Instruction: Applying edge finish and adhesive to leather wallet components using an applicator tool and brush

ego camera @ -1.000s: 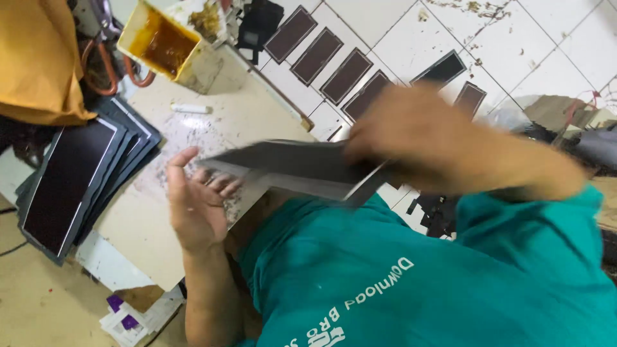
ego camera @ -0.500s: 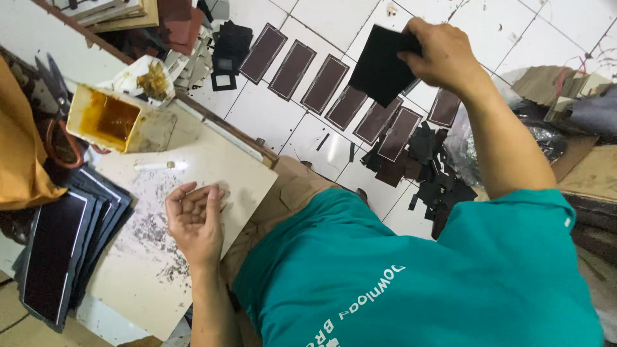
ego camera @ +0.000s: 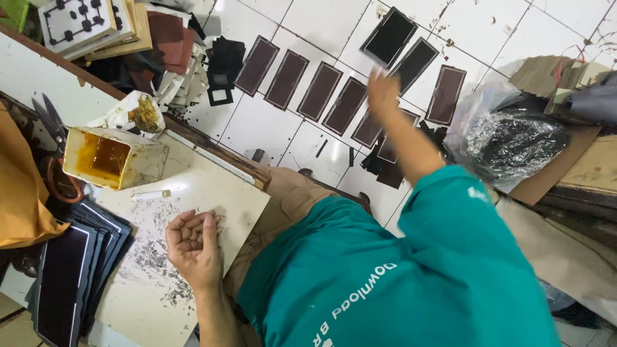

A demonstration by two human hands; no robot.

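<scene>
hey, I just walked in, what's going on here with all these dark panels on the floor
A person in a teal shirt sits by a low work board. Their right hand is stretched out, empty, over a row of dark rectangular panels laid on the white tiled floor. Their left hand rests palm up on the board, near an open glue tin.

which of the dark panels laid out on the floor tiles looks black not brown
The black panel at the far end, beyond the outstretched hand; the brown panels in the row look reddish-brown.
</scene>
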